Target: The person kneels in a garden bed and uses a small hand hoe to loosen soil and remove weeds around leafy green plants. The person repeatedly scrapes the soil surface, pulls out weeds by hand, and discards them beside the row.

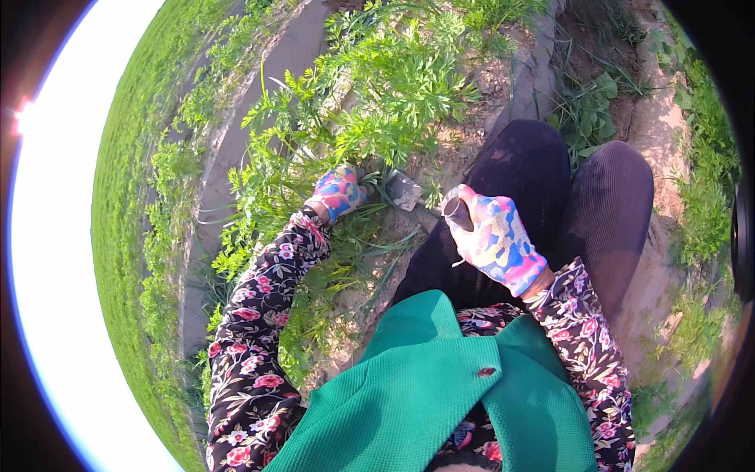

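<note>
My right hand [495, 236], in a multicoloured patterned glove, is closed around the handle [458, 213] of a small hand hoe. Its flat metal blade [403, 190] rests at the soil between the two hands, beside the leafy stems. My left hand [338, 192], gloved alike, is down among the plants with its fingers curled around some grass blades [371, 177]. The fingertips are partly hidden by leaves. Feathery green plants, which look like carrot tops [407, 88], grow in a row just beyond the left hand.
My bent knees [525, 159] in dark trousers are close to the right hand. Pulled weeds [593, 115] lie in the furrow beyond them. A bare strip of soil [236, 130] separates this row from further green rows [159, 194] at left. Another planted strip [708, 194] runs at right.
</note>
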Tool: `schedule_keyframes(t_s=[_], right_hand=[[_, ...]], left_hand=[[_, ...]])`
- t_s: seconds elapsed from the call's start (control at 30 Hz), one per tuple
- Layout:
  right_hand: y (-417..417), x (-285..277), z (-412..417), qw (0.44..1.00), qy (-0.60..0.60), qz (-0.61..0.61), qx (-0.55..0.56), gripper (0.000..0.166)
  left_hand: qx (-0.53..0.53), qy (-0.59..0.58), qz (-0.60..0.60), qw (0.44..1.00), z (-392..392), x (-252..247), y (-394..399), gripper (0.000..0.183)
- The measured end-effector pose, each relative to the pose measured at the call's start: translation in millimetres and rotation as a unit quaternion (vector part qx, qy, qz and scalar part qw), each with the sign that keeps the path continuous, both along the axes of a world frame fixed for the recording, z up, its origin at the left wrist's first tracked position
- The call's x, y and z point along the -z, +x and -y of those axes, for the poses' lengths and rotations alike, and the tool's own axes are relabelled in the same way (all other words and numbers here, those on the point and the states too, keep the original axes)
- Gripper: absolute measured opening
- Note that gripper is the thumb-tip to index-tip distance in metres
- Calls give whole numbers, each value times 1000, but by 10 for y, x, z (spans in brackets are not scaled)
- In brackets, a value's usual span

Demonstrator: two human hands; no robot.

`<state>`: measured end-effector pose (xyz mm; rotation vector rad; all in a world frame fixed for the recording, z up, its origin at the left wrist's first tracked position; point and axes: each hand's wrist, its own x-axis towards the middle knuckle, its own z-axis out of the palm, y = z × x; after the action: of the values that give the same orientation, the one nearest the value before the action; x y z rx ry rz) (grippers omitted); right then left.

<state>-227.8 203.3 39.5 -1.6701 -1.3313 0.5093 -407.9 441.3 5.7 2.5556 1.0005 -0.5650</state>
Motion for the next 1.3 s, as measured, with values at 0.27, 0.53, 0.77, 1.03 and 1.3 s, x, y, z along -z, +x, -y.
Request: schedule_keyframes(t_s=[0.27, 0.53, 0.77, 1.03, 1.3], right_hand=[[77, -22, 52, 999, -16, 28, -10, 18], [45, 46, -6, 1000, 4, 16, 4, 24], [-43, 167, -46, 997, 48, 52, -33, 33], [396, 99, 61, 998, -34, 41, 21, 16], [481, 42, 41, 997, -65, -19, 28, 14]], left_hand=[[-68, -27, 3, 997, -14, -28, -50, 52], [-112, -56, -14, 992, 25, -86, 27, 49], [-167, -154, 30, 973, -59, -35, -109, 38], [-303, -178, 73, 933, 63, -22, -501, 41], [-188, -77, 73, 976, 150, 67, -485, 43]])
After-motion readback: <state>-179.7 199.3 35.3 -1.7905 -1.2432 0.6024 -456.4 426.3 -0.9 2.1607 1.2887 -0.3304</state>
